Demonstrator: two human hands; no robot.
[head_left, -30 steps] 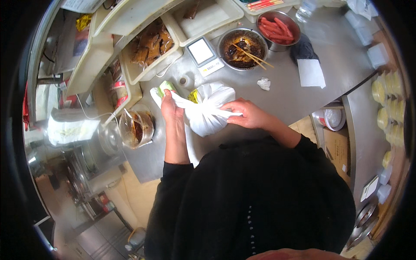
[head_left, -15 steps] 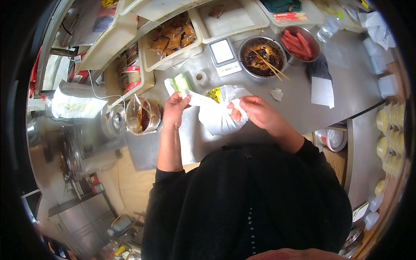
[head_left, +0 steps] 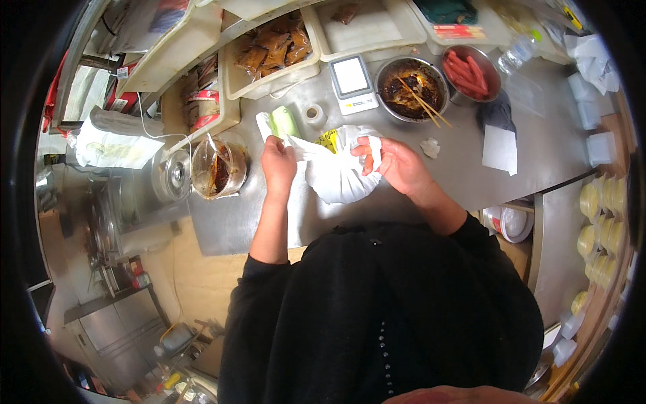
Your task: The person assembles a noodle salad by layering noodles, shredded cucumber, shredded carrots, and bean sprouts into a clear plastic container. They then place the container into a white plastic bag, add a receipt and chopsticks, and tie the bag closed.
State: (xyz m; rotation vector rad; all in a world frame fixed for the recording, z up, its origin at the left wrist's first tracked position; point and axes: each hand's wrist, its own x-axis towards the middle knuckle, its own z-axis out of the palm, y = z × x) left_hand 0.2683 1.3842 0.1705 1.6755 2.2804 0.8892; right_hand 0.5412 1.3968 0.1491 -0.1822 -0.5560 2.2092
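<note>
A full white plastic bag (head_left: 340, 179) with a yellow printed patch rests on the steel table in front of me. Closed round one stretched-out end of it is my left hand (head_left: 278, 161), left of the bag's body. My right hand (head_left: 397, 163) grips the other end at the bag's right, fingers curled round the plastic. The twisted neck of the bag runs between the two hands. Just beyond my left hand lies a light green roll (head_left: 285, 122), and beside it stands a small white roll (head_left: 313, 114).
Farther back are a digital scale (head_left: 351, 84), a metal bowl (head_left: 411, 89) of dark sauce with chopsticks (head_left: 424, 101), and a bowl of red sausage-like pieces (head_left: 465, 72). A sauce jar (head_left: 220, 168) stands left. Tubs of brown packets (head_left: 270, 50) line the back; lidded cups (head_left: 592, 232) stand right.
My right hand has turned and its fingers now curl round the bag's end. My left hand has tipped over, its back now showing. The bag has shifted slightly left.
</note>
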